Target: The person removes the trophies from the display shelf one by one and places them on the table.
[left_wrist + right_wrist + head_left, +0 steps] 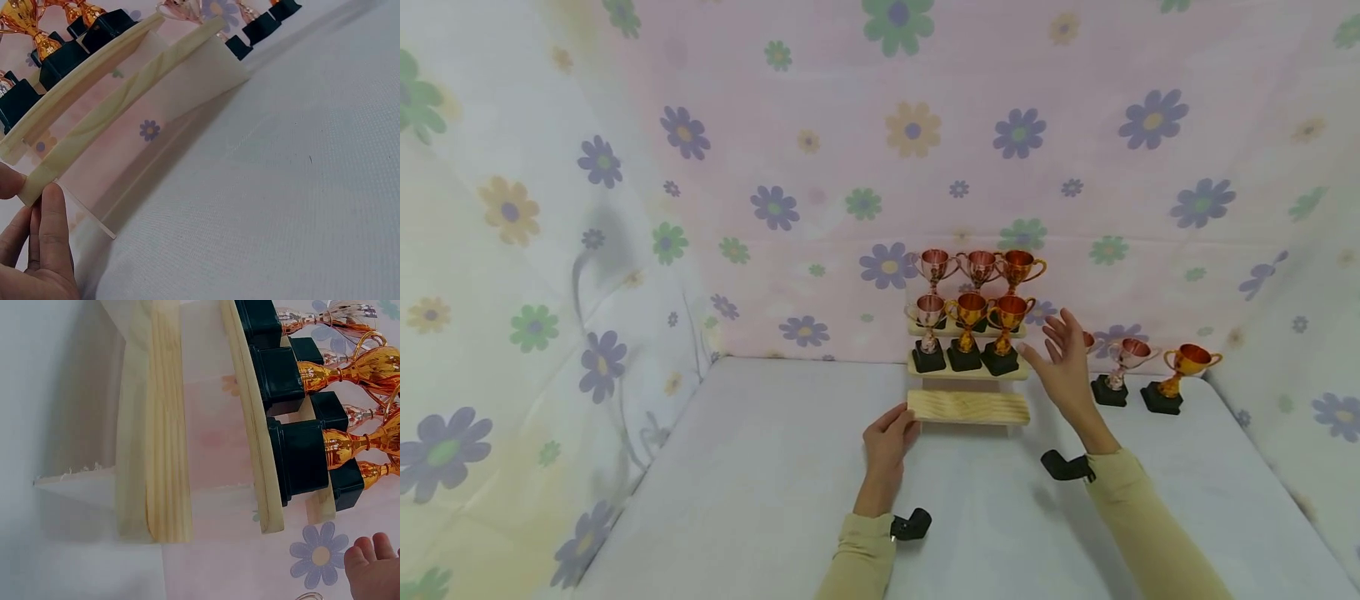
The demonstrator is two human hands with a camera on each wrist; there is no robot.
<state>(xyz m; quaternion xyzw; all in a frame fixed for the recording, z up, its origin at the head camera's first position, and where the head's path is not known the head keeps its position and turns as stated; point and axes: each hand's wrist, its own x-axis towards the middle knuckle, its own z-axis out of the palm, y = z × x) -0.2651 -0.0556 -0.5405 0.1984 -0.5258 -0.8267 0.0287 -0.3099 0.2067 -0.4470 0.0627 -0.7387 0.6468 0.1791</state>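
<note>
A tiered wooden display stand (968, 407) stands near the back of the table, its lowest step bare. My left hand (886, 446) pinches the left end of that step; the left wrist view shows the thumb above the board (119, 100) and fingers underneath. Three small trophies on black bases fill the middle step, among them a gold trophy (1004, 342) at the right end. Three more, including a reddish trophy (1019, 268), are on the top step. My right hand (1067, 375) is raised just right of the middle step, fingers spread, holding nothing.
To the right on the white table (775, 467) stand a pinkish trophy (1126, 358), a gold-orange trophy (1187, 362) and another one mostly hidden behind my right hand. A flower-patterned cloth (835, 150) hangs behind the table and along both sides.
</note>
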